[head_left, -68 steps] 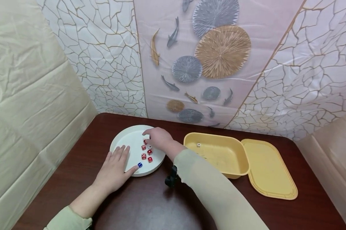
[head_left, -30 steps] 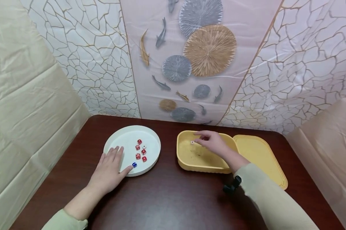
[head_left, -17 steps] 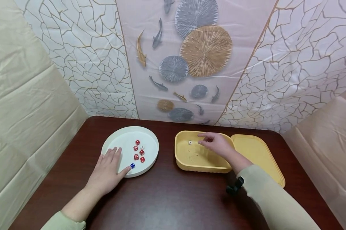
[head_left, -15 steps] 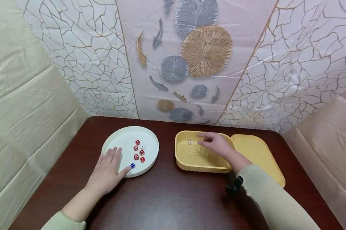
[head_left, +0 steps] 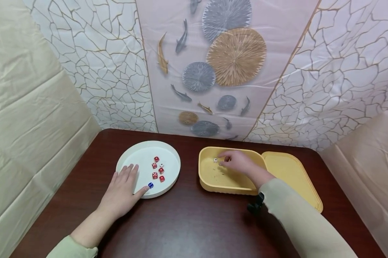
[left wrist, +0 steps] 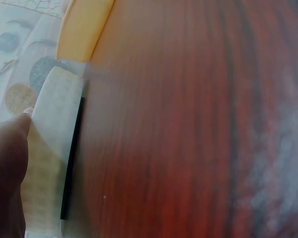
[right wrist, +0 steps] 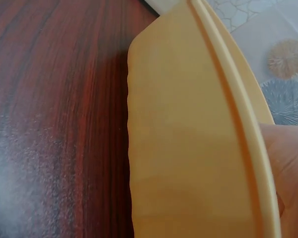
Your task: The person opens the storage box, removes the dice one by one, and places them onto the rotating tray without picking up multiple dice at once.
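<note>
My left hand (head_left: 121, 190) rests flat over the near-left rim of a round white tray (head_left: 139, 150), its thumb tip beside a blue die (head_left: 150, 185). Several red dice (head_left: 154, 175) and a white die (head_left: 161, 165) lie on that tray. Inside a yellow tub (head_left: 226, 190), my right hand (head_left: 239, 163) reaches low, thumb and index finger curved and apart. Just left of those fingertips a second white die (head_left: 215, 160) sits on the tub's floor. In the right wrist view the tub's wall (right wrist: 184, 129) hides most of the right hand.
A yellow lid (head_left: 292, 175) lies to the right of the tub, partly behind the right sleeve. The dark wooden table (head_left: 181, 218) spreads in front. A patterned cloth (head_left: 194, 107) hangs along the table's back edge. Small dark specks mark the tub's floor.
The right hand has gone from the white tray over to the tub, hovered there, then lowered toward the white die inside. The left hand stays on the tray.
</note>
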`<act>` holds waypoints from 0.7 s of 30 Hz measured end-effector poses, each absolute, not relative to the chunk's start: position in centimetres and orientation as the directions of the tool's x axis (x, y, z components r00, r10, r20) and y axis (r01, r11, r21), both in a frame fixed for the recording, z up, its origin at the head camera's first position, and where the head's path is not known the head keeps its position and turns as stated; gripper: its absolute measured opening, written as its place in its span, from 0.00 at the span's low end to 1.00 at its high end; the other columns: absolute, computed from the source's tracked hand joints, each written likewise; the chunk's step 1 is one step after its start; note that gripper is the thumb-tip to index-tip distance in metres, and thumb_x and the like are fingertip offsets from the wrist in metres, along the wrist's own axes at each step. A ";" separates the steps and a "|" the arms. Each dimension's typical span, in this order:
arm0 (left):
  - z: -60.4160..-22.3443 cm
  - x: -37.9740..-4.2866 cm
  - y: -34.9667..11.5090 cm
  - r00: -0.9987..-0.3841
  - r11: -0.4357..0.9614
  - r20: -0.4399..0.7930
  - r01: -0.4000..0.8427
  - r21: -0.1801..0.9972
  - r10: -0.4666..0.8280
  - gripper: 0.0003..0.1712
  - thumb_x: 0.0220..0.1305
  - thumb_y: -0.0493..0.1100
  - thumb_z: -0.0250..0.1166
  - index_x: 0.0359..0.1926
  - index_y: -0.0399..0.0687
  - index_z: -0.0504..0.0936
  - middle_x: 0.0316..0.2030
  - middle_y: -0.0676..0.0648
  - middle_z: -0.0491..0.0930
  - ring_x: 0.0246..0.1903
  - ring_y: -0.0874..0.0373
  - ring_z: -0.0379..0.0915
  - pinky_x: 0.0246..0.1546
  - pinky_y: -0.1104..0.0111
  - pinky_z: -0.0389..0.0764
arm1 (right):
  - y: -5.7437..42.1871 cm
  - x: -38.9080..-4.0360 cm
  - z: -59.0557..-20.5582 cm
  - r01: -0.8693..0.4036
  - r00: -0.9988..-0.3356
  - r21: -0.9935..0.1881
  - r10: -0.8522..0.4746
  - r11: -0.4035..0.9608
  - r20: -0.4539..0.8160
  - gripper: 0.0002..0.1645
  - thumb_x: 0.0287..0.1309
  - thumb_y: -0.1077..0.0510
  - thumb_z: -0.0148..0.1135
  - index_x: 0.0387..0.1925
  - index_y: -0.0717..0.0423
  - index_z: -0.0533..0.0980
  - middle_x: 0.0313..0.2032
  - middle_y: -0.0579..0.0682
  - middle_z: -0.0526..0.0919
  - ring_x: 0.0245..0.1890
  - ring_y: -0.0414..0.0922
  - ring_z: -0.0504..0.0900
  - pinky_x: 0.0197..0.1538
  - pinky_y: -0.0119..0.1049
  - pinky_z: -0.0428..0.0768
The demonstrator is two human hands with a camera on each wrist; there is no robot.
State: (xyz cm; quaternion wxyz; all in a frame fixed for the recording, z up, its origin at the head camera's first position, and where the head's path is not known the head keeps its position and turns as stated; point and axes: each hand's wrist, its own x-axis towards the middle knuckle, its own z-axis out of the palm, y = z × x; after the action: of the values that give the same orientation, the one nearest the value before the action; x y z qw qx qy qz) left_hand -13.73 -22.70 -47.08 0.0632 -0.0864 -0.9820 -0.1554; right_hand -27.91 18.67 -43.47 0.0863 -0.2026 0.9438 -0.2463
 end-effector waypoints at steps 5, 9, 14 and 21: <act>-47.1 -13.8 -22.7 -0.978 0.937 0.146 0.189 0.295 0.151 0.52 0.65 0.68 0.59 0.76 0.39 0.54 0.73 0.34 0.56 0.73 0.36 0.45 0.72 0.42 0.43 | 18.1 -28.2 -43.6 -0.353 -0.898 -0.459 -0.433 0.815 -0.077 0.17 0.63 0.56 0.66 0.53 0.53 0.83 0.33 0.46 0.82 0.30 0.40 0.76 0.35 0.36 0.75; -47.1 -13.8 -22.6 -0.978 0.937 0.145 0.189 0.295 0.152 0.52 0.65 0.68 0.59 0.76 0.40 0.54 0.73 0.34 0.56 0.74 0.36 0.45 0.72 0.43 0.43 | 17.9 -28.3 -43.9 -0.359 -0.898 -0.436 -0.432 0.825 -0.078 0.16 0.63 0.55 0.66 0.52 0.53 0.83 0.33 0.46 0.82 0.31 0.40 0.76 0.36 0.36 0.75; -47.0 -13.8 -22.7 -0.979 0.937 0.139 0.186 0.296 0.151 0.52 0.65 0.68 0.59 0.76 0.40 0.53 0.73 0.34 0.56 0.74 0.36 0.45 0.72 0.42 0.43 | 17.5 -28.4 -44.2 -0.373 -0.894 -0.412 -0.441 0.831 -0.081 0.15 0.63 0.55 0.66 0.50 0.54 0.82 0.33 0.46 0.82 0.32 0.41 0.76 0.37 0.38 0.76; -47.0 -13.8 -22.7 -0.979 0.938 0.136 0.183 0.293 0.148 0.52 0.65 0.69 0.58 0.76 0.40 0.53 0.73 0.34 0.56 0.74 0.36 0.45 0.72 0.42 0.43 | 17.1 -28.7 -44.4 -0.399 -0.888 -0.398 -0.456 0.826 -0.058 0.14 0.61 0.56 0.67 0.47 0.55 0.82 0.34 0.46 0.84 0.35 0.42 0.79 0.41 0.40 0.78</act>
State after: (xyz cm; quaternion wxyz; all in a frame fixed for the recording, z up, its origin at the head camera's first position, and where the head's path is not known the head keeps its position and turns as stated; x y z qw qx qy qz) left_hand -13.85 -22.74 -47.00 0.0562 -0.0843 -0.9829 -0.1540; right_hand -28.66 17.10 -44.38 0.0753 -0.2243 0.9527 -0.1910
